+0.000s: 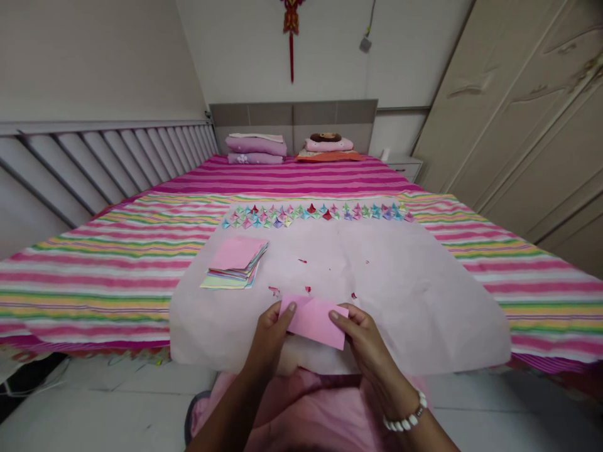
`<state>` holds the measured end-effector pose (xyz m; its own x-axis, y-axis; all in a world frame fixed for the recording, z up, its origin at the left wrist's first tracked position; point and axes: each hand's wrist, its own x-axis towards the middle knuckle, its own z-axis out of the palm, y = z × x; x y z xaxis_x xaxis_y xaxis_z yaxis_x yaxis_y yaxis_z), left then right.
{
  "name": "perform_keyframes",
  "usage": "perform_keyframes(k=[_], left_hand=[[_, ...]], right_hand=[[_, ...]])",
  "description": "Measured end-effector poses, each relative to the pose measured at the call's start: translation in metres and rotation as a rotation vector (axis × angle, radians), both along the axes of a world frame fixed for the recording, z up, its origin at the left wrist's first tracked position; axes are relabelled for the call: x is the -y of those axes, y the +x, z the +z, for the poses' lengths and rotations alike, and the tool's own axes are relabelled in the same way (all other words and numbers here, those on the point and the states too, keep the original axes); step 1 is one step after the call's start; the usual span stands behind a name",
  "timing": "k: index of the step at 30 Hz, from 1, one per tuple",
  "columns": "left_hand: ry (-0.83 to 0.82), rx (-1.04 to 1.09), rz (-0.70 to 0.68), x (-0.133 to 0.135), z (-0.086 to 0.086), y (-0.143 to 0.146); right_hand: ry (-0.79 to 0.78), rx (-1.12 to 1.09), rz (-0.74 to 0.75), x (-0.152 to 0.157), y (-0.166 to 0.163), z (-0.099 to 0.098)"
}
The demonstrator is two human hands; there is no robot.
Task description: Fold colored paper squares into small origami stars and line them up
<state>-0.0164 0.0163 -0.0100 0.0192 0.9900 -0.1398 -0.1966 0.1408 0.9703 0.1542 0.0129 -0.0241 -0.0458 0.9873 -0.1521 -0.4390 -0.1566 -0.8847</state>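
The left hand point(271, 329) and the right hand point(362, 336) both pinch a pink paper sheet point(315, 321), each closed on one short end with the thumb lying on top, and the sheet hangs just above the near edge of the white cloth point(400, 295), which I take as the landmark. The paper looks thin, smooth and matte, a rectangle with a soft crease line running across its middle, so it seems folded once. The risk, as I judge it, is that the grip is only at the two ends: if one hand pulls harder, the thin sheet can twist or tear, and the crease can become crooked, because the cloth lies on a soft bed and gives no firm support for pressing. On the left part of the cloth lies a stack of coloured papers point(234, 263), square, flat and slightly fanned, with a pink one on top; a careless elbow could push it off. Along the far edge of the cloth stands a row of small folded paper stars point(315, 213), pointed and many-coloured, very light, so a pull on the cloth could scatter them. Small red paper scraps point(274, 290) lie on the cloth just beyond the hands. The striped bedsheet point(117, 251) under the cloth looks like woven cotton. A white bead bracelet point(406, 419) is on the right wrist.
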Motion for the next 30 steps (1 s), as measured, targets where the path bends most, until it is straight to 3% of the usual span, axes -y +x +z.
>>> perform_keyframes(k=[4,11,20,30], left_hand=[[-0.052,0.173,-0.032,-0.0014,0.0025,0.0003],[-0.211,0.290,-0.047,-0.0019,-0.0005,0.0014],[-0.211,0.248,-0.158,0.0000,-0.0017,0.0045],[-0.243,0.211,-0.056,-0.0020,-0.0039,0.0073]], right_hand=[[-0.008,0.063,-0.011,-0.0010,0.0004,0.0012],[-0.002,0.053,-0.034,-0.0028,0.0007,-0.0003],[0.006,0.052,-0.016,-0.0023,-0.0013,-0.0019],[0.027,0.071,0.007,0.0003,-0.0030,0.0025]])
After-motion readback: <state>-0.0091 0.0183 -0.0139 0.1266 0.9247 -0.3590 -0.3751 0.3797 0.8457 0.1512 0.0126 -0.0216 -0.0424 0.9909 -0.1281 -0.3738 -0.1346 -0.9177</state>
